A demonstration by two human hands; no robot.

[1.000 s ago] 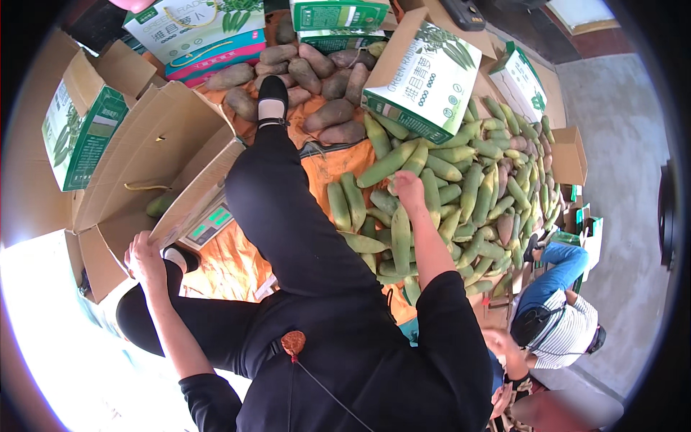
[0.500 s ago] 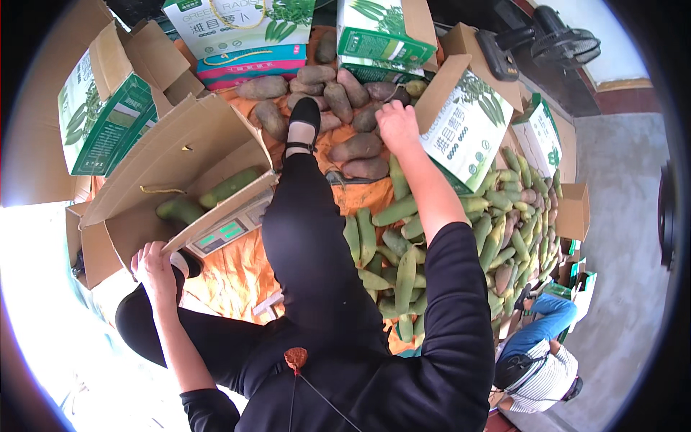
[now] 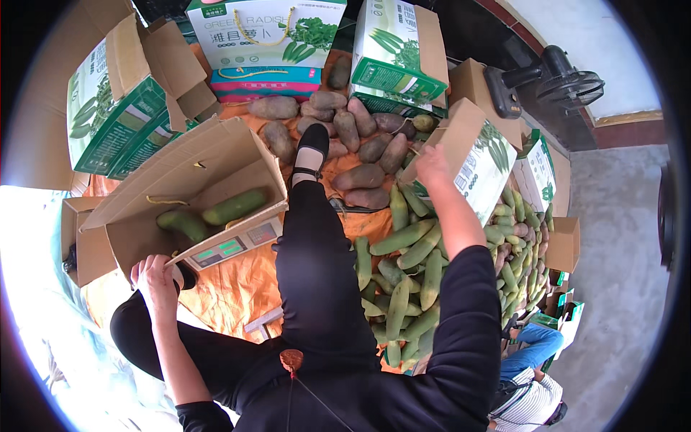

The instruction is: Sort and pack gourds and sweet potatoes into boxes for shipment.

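1. Lying inside the open cardboard box (image 3: 169, 173), side by side: two green radishes (image 3: 236, 207).
2. Clamped on that box's near rim, fingers bent over: left hand (image 3: 155, 277).
3. Well apart from it, in front of the brown edge of a white-and-green box (image 3: 486, 169): right hand (image 3: 434, 167); cannot tell whether gripping or merely touching.
4. Along the open box's front: digital scale (image 3: 219, 250), lit green, above orange cloth (image 3: 234, 288).
5. Right of the legs: heaped radishes (image 3: 398, 308).
6. Near the outstretched foot: purplish radishes (image 3: 360, 177).
7. Farther out: black fan (image 3: 568, 88), person in striped shirt (image 3: 529, 403).
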